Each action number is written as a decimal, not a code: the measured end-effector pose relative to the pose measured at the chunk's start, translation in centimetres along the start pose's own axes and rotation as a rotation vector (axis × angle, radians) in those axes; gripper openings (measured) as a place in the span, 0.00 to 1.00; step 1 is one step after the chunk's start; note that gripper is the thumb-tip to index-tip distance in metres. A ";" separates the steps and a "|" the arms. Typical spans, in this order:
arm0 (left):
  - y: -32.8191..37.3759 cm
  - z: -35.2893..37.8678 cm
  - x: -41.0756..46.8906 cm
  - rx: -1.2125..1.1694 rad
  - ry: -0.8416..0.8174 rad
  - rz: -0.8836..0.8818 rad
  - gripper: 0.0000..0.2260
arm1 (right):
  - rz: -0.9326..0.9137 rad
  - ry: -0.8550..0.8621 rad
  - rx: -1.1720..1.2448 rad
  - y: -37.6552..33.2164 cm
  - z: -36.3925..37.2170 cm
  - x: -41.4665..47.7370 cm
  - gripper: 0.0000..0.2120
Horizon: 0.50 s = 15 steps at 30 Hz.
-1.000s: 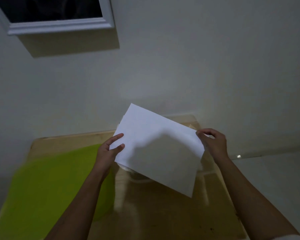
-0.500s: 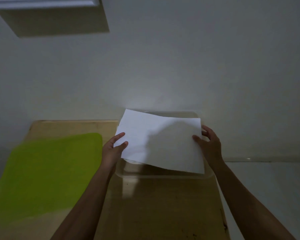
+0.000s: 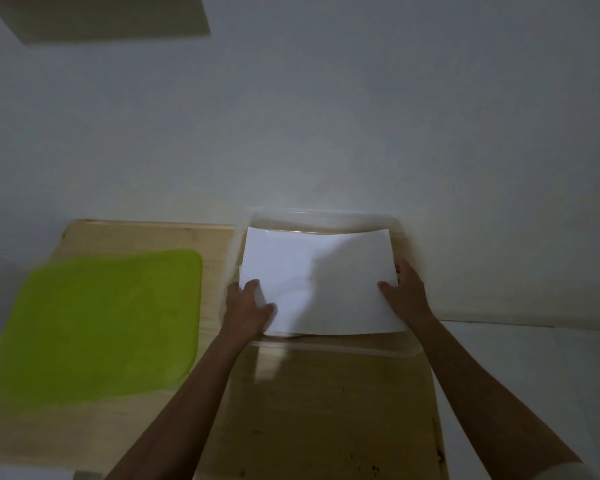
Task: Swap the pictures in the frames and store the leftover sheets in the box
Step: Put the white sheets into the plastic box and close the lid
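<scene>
Sheet (image 3: 319, 282) at the mouth of the box (image 3: 326, 213)

Storing is the step in hand, as I judge it; the white sheet lies almost flat within the outline of the clear plastic box, which stands at the far right of the wooden bench (image 3: 326, 410), against the wall; whether the paper rests on the bottom or hangs just above it I cannot tell, though its far edge bows up a little and a second pale edge shows beneath its near edge, perhaps paper already inside. The left hand (image 3: 248, 306) has the near left corner in its grip, two digits lying on top of the paper; the right hand (image 3: 404, 292) holds the right edge, thumb on top and fingers curled round the side, close to the box's right wall. A green mat (image 3: 101, 323) lies on the left part of the bench, well apart from the box; no frame is plainly in view, so how far the swap itself has come cannot be judged.

The next move, by my reckoning, calls for both grips to loosen together so that the sheet settles flat and square inside the walls; the hands then need to lift straight out, since a dragging finger could pull a corner over the rim; thin paper bends and slides easily.
</scene>
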<state>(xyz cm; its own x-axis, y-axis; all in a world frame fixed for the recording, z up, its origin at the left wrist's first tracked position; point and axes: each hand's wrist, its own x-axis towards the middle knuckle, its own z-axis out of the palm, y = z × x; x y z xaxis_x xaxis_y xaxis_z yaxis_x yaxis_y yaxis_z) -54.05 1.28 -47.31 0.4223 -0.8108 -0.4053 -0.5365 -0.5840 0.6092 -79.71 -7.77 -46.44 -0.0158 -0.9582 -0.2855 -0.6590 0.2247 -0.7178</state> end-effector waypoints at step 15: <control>0.9 2.1 0.3 0.404 0.111 0.265 0.30 | -0.074 -0.040 -0.225 0.4 2.0 -2.0 0.32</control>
<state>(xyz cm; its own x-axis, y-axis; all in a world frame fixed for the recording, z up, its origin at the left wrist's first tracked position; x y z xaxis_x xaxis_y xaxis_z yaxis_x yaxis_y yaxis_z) -55.94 0.44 -48.28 0.2965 -0.9372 -0.1836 -0.8669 -0.3448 0.3599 -78.44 -5.40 -47.48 0.0657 -0.9620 -0.2650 -0.8081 0.1045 -0.5797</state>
